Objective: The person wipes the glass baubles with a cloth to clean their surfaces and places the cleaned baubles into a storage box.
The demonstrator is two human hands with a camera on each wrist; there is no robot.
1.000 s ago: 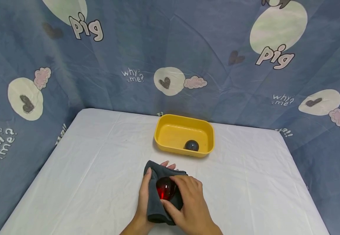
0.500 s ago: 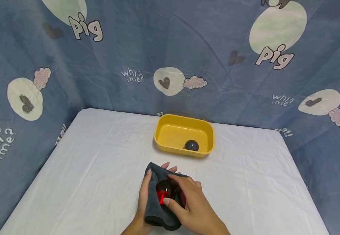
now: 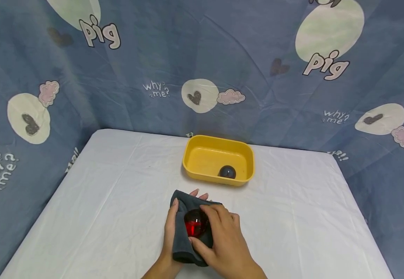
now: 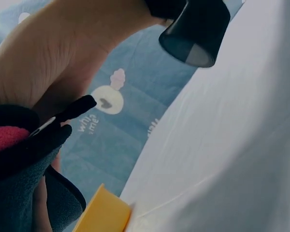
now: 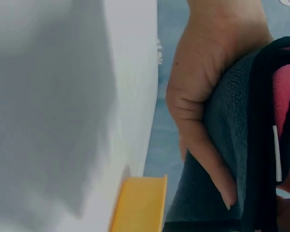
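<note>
A folded dark grey-blue cloth [image 3: 182,242] with black edging lies in my left hand [image 3: 169,232], whose thumb presses along its left side. The fingertips show beyond the cloth's far edge. My right hand [image 3: 228,240] pinches a glossy dark red ball [image 3: 194,224] between thumb and fingers, against the cloth. In the right wrist view, a thumb and palm grip the cloth [image 5: 232,116], and pink lining [image 5: 284,96] shows inside its fold. The left wrist view shows the black-edged cloth [image 4: 14,193] close up; the ball is hidden there.
Beyond my hands a yellow tray [image 3: 202,177] stands on the white-covered table [image 3: 118,217], with a dark grey ball [image 3: 227,171] near its front right corner. A blue printed curtain [image 3: 251,116] borders the table at the back and sides.
Half a second ago, my right hand and the cloth sat lower and the right thumb lay across the ball's lower side. Both are now slightly higher, with the ball's front uncovered. The tray is still.
</note>
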